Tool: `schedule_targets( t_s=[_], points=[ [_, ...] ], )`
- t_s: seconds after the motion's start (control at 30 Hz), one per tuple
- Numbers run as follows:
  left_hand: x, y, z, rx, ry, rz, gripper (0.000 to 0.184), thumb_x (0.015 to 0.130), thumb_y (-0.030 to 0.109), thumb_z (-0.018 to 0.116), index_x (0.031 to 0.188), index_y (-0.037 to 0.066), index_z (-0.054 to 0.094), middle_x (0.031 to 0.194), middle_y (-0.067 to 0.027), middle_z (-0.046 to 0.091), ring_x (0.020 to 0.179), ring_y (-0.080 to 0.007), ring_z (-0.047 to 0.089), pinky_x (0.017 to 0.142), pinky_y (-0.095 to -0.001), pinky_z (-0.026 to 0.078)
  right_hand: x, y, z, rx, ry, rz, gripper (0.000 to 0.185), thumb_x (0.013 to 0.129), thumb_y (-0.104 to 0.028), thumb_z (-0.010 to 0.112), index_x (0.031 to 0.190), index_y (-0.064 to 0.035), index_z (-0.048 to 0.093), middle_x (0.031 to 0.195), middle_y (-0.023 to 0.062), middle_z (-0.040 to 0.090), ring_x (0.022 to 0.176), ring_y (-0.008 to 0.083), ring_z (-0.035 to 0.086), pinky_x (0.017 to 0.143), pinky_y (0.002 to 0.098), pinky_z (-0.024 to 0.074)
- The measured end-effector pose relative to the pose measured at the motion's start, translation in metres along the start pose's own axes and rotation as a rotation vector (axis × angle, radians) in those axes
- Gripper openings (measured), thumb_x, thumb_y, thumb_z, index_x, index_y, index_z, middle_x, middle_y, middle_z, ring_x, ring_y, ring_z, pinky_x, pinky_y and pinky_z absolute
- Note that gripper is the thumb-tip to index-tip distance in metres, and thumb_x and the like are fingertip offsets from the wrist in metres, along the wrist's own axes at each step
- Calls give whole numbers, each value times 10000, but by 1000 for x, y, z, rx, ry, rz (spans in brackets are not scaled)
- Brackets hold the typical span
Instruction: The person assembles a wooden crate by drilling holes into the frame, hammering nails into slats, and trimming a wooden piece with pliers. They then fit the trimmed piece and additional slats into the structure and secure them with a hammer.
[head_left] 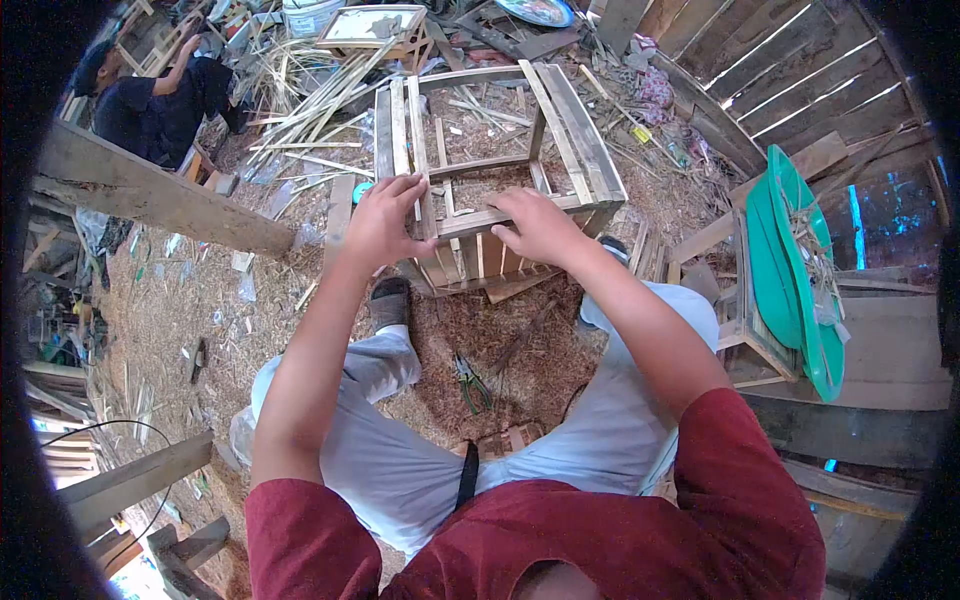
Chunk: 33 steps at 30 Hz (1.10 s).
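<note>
A slatted wooden frame (462, 224), built like an open crate or small piece of furniture, stands in front of my knees. At its near left corner, my left hand (383, 222) lies over the slats with the thumb against the near rail. My right hand (537, 226) grips the same near rail further right, fingers over the top and thumb below. On the ground between my feet lie pliers (472, 385) with green-and-black handles. Part of the frame's near edge is hidden by my hands.
A wooden post (165, 190) slants in from the left. Beyond it a person (150, 110) in dark clothes sits low. Thin wood strips (310, 110) are heaped behind the frame. A green plastic chair-like piece (785, 265) stands at right by the plank wall (790, 70).
</note>
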<state>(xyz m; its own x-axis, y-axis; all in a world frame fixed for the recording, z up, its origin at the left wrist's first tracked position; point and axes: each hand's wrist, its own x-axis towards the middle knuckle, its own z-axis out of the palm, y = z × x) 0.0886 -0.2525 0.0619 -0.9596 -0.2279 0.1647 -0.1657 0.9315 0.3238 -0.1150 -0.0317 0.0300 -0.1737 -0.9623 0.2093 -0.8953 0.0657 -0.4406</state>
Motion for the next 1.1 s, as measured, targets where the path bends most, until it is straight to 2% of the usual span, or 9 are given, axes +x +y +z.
schedule_targets(
  t_s=[0.07, 0.47, 0.77, 0.87, 0.97, 1.1],
  points=[
    [0, 2, -1, 15, 6, 0, 878, 640, 352, 876, 1416, 45, 605, 1452, -115, 592, 1332, -324, 551, 1130, -437, 458, 0, -1, 1, -14, -2, 7, 439, 919, -234, 702, 1303, -37, 618, 1202, 199, 656, 1160, 395, 615, 1043, 480, 479],
    [0, 5, -3, 40, -2, -11, 887, 645, 382, 876, 1417, 47, 595, 1472, -101, 579, 1336, -328, 547, 1107, -437, 490, 8, -12, -3, -114, -76, 72, 478, 899, -273, 724, 1317, -74, 607, 1161, 168, 657, 1137, 377, 619, 1018, 490, 484],
    [0, 6, -3, 44, -4, 0, 918, 625, 354, 892, 1423, 25, 580, 1487, -122, 565, 1360, -334, 525, 1125, -440, 475, 7, -14, -3, -148, -120, 84, 498, 895, -270, 731, 1335, -80, 596, 1180, 160, 645, 1163, 373, 600, 1046, 488, 465],
    [0, 1, 6, 24, 37, 16, 954, 591, 387, 905, 1403, 0, 587, 1439, -141, 584, 1342, -342, 529, 1143, -473, 425, 7, -14, -2, -153, -126, 92, 505, 872, -257, 733, 1327, -84, 599, 1198, 165, 641, 1175, 377, 596, 1050, 502, 462],
    [0, 1, 5, 32, 17, 5, 905, 638, 347, 879, 1429, 25, 582, 1497, -127, 562, 1383, -329, 511, 1151, -435, 449, 6, -12, 0, -138, -112, 90, 504, 831, -232, 731, 1302, -93, 615, 1237, 173, 638, 1191, 384, 598, 1047, 530, 465],
    [1, -4, 7, -26, 41, 52, 947, 589, 363, 907, 1411, 11, 597, 1460, -136, 588, 1343, -335, 529, 1141, -463, 431, 7, -11, 0, -136, -136, 92, 508, 838, -231, 722, 1314, -91, 610, 1253, 172, 638, 1210, 385, 588, 1067, 528, 446]
  ],
)
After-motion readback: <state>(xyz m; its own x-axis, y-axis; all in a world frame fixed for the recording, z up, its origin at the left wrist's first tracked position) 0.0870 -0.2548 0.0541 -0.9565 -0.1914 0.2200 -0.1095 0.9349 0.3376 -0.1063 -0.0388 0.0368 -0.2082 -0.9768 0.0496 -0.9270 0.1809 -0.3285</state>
